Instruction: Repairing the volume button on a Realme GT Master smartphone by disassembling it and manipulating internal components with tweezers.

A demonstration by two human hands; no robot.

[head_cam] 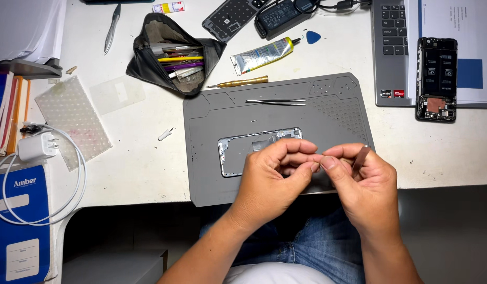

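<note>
Both hands meet over the near edge of the grey mat [212,184], fingertips touching. Left hand [272,179] is curled, thumb and forefinger pinched on something too small to make out. Right hand [362,181] is pinched too, with a thin flat tool [361,156] sticking up from its fingers. Phone frame [238,150] lies flat mid-mat, just behind the left hand. Tweezers [276,102] sit near the mat's far edge.

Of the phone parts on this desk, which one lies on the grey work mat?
The silver phone frame, lying just beyond the hands. The opened phone rests on the laptop, and the dark back cover lies on the bare desk.
</note>
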